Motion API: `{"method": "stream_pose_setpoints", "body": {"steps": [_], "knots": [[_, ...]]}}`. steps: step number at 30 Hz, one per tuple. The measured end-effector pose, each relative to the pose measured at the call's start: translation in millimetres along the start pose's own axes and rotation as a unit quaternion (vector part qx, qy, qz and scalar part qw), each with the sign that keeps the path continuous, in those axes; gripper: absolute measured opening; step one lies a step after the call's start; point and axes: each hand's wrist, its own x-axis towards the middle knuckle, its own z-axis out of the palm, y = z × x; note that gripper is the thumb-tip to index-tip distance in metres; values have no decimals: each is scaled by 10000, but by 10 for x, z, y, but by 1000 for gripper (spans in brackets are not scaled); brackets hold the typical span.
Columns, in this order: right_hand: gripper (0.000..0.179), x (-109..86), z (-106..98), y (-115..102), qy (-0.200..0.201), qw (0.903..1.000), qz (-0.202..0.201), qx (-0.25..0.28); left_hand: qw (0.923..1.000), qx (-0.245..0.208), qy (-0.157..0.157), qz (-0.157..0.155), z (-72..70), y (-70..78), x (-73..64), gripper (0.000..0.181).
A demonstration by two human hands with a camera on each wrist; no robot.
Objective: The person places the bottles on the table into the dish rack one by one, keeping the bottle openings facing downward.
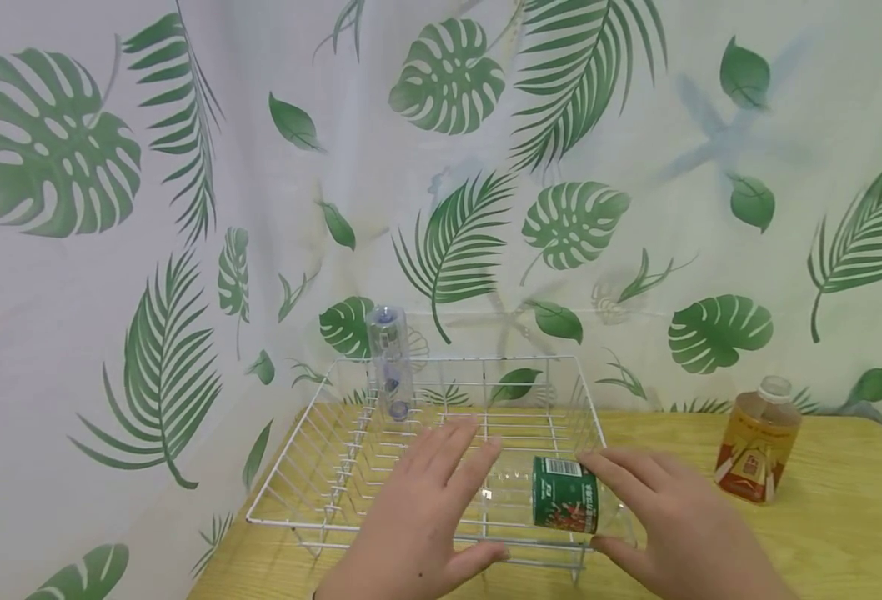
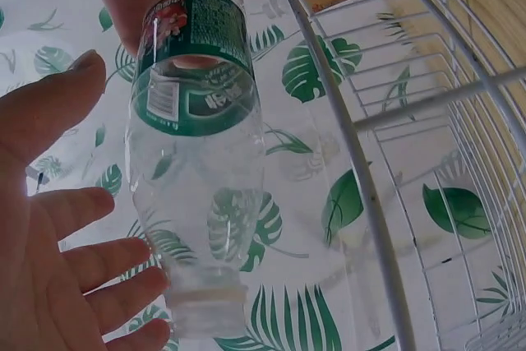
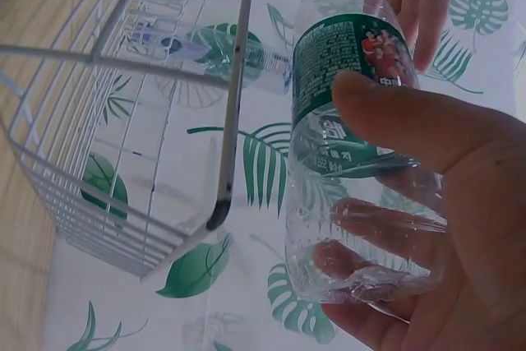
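Observation:
A clear plastic bottle with a green label (image 1: pixel 564 496) is held sideways above the front rim of a white wire rack (image 1: pixel 291 523). My right hand (image 1: pixel 677 521) grips it at the base end, thumb on one side and fingers round the other, as the right wrist view shows. The bottle's neck (image 2: pixel 207 306) points toward my left hand (image 1: pixel 418 508). That hand has its fingers extended and thumb apart, beside the neck end, and it holds nothing.
Another clear bottle (image 1: pixel 390 362) stands upright in the rack's back left part. To the right of the rack, a bottle with an orange and red label (image 1: pixel 758 442) stands on the wooden table (image 1: pixel 666 450). A leaf-patterned cloth (image 1: pixel 456 167) hangs behind.

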Motion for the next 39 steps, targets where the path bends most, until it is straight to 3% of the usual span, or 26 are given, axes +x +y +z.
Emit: {"method": "stream_pose_setpoints", "body": {"steps": [5, 12, 18, 28, 39], "knots": [[71, 24, 47, -71, 294, 9982, -518, 37, 9998, 93, 1, 176, 86, 75, 47, 94], [70, 20, 152, -141, 544, 9929, -1036, 190, 9979, 258, -259, 536, 202, 128, 24, 95], [67, -9, 158, -127, 500, 9941, -932, 242, 9974, 295, -352, 561, 257, 161, 23, 97], [68, 3, 149, -153, 418, 9960, -703, 347, 9978, 190, -565, 289, 235, 152, 33, 92], [79, -2, 135, -148, 350, 9955, -710, 521, 9974, -101, -693, 188, 224, 129, 22, 86]]}}
